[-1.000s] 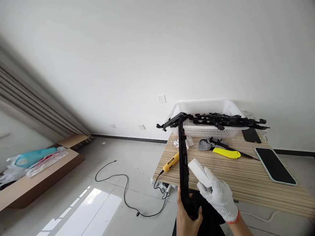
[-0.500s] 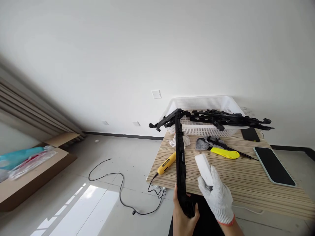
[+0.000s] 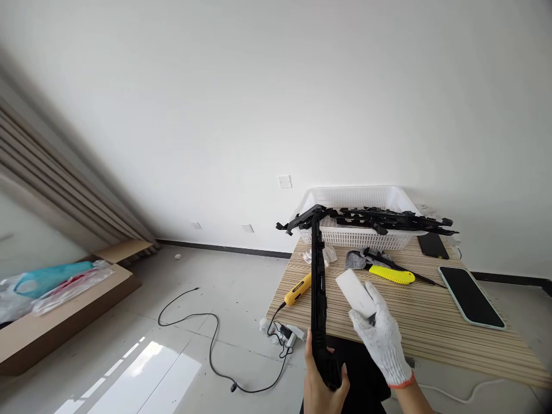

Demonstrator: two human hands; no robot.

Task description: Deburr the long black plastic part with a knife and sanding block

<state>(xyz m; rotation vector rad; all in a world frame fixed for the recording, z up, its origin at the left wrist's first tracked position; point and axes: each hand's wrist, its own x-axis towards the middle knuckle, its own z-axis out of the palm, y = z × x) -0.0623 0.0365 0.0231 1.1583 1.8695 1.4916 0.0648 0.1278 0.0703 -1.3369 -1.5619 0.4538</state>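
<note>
The white block (image 3: 356,292) now turns a broader face to the camera than half a second ago, and it sits farther from the black plastic strip (image 3: 318,299) than it did a second ago; the gloved right hand (image 3: 382,339) is closed round the block's lower end, thumb and fingers pressed to it, as before; the bare left hand (image 3: 321,385) keeps its curled grip on the strip's lower end, in front of the table's near edge; the strip's far end overlaps the white basket (image 3: 366,238) in view, and whether they touch I cannot tell; the table (image 3: 431,316) has a striped wood-look top, with the basket at its back and more black parts (image 3: 388,220) lying across it; nearer lie a yellow corded tool (image 3: 299,289), a grey cloth (image 3: 356,260), a bright yellow handle (image 3: 392,274) and a pale-edged phone (image 3: 471,298); a black cable (image 3: 215,339) winds over the sunlit tiled floor (image 3: 241,287); at left stand an open cardboard box (image 3: 64,328) and a curtain (image 3: 64,190).
</note>
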